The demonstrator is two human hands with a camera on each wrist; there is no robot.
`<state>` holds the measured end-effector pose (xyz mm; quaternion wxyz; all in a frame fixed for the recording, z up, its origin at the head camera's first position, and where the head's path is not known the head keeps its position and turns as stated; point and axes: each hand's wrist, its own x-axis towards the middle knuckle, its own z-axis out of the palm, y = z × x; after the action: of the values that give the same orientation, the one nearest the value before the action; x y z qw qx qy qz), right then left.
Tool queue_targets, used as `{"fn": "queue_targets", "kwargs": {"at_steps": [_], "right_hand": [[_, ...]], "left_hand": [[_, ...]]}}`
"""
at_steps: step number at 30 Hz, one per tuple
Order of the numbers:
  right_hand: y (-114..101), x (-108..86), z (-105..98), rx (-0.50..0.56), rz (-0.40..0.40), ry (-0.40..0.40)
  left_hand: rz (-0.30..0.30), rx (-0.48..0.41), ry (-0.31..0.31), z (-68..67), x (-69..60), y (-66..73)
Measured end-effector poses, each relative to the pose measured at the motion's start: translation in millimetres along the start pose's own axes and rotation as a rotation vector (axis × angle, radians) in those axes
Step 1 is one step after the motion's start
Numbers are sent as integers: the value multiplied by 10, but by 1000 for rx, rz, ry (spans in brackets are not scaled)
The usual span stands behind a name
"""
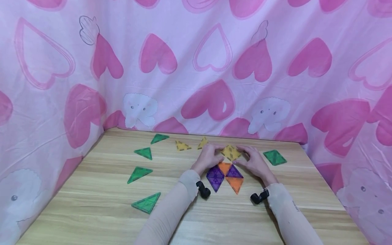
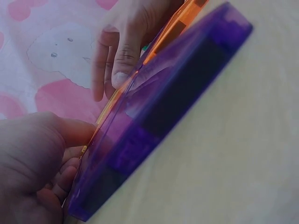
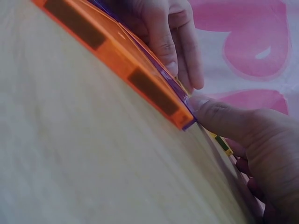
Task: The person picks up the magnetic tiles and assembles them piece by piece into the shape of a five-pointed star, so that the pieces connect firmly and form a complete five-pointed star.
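Two yellow triangular magnetic tiles (image 1: 231,153) lie edge to edge as a diamond between my hands. My left hand (image 1: 208,157) holds the diamond's left side, thumb and index finger at its edges. On the right side my right hand (image 1: 255,164) does the same; a yellow corner (image 3: 223,144) shows between its thumb and fingers. Just nearer to me are an orange tile (image 1: 225,167), a purple diamond (image 1: 215,177), a purple triangle (image 1: 235,172) and an orange triangle (image 1: 236,184), joined in part of a ring. Whether the yellow tiles touch this group is unclear.
Two loose yellow triangles (image 1: 182,146) lie behind and left of my hands. Several green triangles (image 1: 140,174) are spread along the table's left side. A green diamond (image 1: 275,157) lies to the right. A heart-patterned curtain (image 1: 211,98) surrounds the table (image 1: 101,190).
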<state>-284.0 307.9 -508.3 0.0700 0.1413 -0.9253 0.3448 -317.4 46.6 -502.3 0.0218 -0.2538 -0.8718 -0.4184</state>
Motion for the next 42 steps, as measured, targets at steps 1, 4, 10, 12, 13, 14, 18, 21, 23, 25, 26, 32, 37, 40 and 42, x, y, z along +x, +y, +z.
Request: {"fn": "queue_targets", "kwargs": {"at_steps": [1, 4, 10, 12, 13, 14, 18, 21, 23, 25, 26, 32, 37, 40, 42], "right_hand": [[-1, -1, -1, 1, 2, 1], [-1, -1, -1, 5, 7, 8], [7, 1, 5, 11, 11, 16], [10, -1, 9, 18, 11, 18], [10, -3, 11, 21, 8, 17], [12, -4, 14, 24, 6, 16], [0, -6, 29, 9, -1, 13], [-13, 2, 41, -15, 8, 23], [-15, 8, 46, -26, 20, 31], [-9, 13, 48, -27, 31, 40], [-6, 15, 47, -26, 35, 42], [-28, 42, 15, -23, 39, 44], [-32, 37, 1, 0, 61, 34], [-28, 20, 8, 43, 87, 33], [-45, 13, 21, 113, 100, 33]], "left_hand": [[0, 1, -5, -1, -2, 1], [-1, 2, -13, -4, -6, 9], [-6, 15, -30, 9, -9, 19], [-4, 22, -32, 13, -11, 19], [-3, 24, -32, 16, -10, 16], [-3, 27, -33, 18, -12, 16], [-7, 33, -38, 17, -16, 14], [-11, 25, -44, 13, -12, 17], [-11, 20, -47, 8, -8, 19], [-13, 13, -52, 3, -8, 23], [-14, 14, -54, 3, -8, 25], [-24, 15, -37, -21, 1, 45], [-48, -86, 0, -33, -11, 72], [-85, -153, 50, -60, -43, 86], [-117, -185, 94, -97, -75, 85]]}}
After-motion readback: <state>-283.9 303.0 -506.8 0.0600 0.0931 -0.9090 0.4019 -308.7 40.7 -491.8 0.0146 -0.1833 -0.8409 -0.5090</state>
